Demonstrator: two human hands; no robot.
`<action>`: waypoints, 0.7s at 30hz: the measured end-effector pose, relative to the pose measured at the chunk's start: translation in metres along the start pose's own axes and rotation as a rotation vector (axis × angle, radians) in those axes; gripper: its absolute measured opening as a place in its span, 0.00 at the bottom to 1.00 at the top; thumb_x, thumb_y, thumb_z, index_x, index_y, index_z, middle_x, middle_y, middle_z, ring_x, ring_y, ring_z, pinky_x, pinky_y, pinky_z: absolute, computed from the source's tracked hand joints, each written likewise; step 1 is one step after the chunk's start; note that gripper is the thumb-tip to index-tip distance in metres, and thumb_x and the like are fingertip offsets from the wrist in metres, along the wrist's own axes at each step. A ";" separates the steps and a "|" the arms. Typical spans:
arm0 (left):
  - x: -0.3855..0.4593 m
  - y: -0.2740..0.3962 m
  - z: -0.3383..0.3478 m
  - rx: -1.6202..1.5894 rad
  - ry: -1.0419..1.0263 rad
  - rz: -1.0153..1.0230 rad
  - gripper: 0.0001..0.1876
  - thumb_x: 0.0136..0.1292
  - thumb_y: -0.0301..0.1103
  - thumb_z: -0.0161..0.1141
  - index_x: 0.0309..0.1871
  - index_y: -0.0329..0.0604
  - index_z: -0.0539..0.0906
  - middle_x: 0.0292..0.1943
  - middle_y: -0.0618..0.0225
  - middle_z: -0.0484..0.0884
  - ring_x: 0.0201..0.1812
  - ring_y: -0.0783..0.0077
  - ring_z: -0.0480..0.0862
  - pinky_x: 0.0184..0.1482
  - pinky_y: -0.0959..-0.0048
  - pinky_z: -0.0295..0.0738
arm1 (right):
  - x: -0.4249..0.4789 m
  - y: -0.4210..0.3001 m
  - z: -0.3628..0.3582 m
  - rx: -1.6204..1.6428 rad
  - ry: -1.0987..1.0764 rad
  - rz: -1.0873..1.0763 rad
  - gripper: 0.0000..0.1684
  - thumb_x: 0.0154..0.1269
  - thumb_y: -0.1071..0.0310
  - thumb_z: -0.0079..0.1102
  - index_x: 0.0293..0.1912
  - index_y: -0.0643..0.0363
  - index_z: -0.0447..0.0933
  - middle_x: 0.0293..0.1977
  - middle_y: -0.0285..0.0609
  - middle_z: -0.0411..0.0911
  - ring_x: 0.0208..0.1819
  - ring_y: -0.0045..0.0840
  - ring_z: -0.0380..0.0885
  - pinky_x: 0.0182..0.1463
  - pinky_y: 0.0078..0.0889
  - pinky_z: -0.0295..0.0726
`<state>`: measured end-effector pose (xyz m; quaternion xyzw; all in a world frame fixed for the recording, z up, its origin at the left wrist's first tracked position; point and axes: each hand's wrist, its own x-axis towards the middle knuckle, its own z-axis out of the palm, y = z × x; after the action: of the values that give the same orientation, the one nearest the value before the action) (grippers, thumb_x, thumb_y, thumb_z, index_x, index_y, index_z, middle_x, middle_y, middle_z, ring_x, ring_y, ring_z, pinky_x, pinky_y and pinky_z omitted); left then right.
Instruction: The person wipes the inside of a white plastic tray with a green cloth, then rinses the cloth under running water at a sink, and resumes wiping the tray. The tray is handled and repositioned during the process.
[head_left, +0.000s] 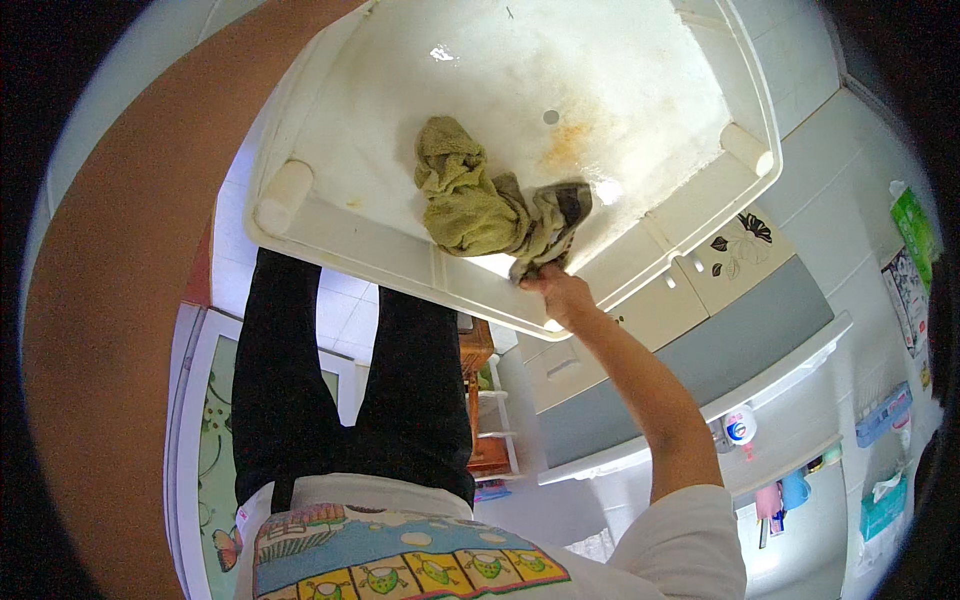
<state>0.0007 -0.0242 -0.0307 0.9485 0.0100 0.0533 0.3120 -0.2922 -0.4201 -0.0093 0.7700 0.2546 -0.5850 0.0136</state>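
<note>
A shallow white plastic tray-like piece (630, 52) fills the upper part of the view. It has a raised rim, stubby round posts at its near corners, a small round hole and a brownish stain. My right hand (564, 298) is at its near right corner, gripping the end of a damp-looking olive-green cloth (476, 206). The cloth lies bunched on the tray's wet, shiny surface, and its gripped end shows dark and pale stripes. My left arm reaches up along the tray's left side, but the left hand is out of view beyond the top edge.
Cream cabinets (660, 300) with a black flower print stand to the right, below a white counter edge (780, 367). A washbasin area beyond holds cups (795, 489). A teal tissue pack (883, 506) is at far right. A wooden stand (475, 352) and white shelf rack (495, 409) are behind my legs.
</note>
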 end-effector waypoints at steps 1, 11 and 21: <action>0.001 -0.003 -0.003 0.021 0.005 0.010 0.24 0.68 0.43 0.33 0.47 0.33 0.76 0.43 0.47 0.77 0.46 0.48 0.75 0.50 0.62 0.70 | 0.002 -0.006 -0.005 -0.067 -0.026 -0.059 0.22 0.56 0.71 0.49 0.47 0.34 0.77 0.44 0.39 0.72 0.47 0.28 0.73 0.47 0.35 0.74; 0.002 -0.003 -0.002 -0.027 -0.023 -0.002 0.24 0.68 0.44 0.35 0.48 0.33 0.75 0.42 0.46 0.77 0.45 0.47 0.76 0.48 0.61 0.70 | -0.014 0.040 -0.020 -0.362 0.088 -0.108 0.12 0.55 0.67 0.51 0.40 0.49 0.79 0.44 0.36 0.68 0.48 0.30 0.68 0.45 0.36 0.68; 0.000 0.005 -0.002 0.070 -0.178 -0.116 0.27 0.63 0.48 0.47 0.52 0.29 0.70 0.47 0.44 0.75 0.50 0.48 0.74 0.53 0.60 0.67 | 0.002 0.040 -0.015 -0.669 0.111 -0.299 0.11 0.52 0.64 0.55 0.36 0.52 0.81 0.46 0.37 0.69 0.50 0.29 0.67 0.48 0.39 0.66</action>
<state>0.0002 -0.0268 -0.0261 0.9577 0.0391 -0.0497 0.2807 -0.2623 -0.4499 -0.0175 0.7078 0.5419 -0.4221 0.1651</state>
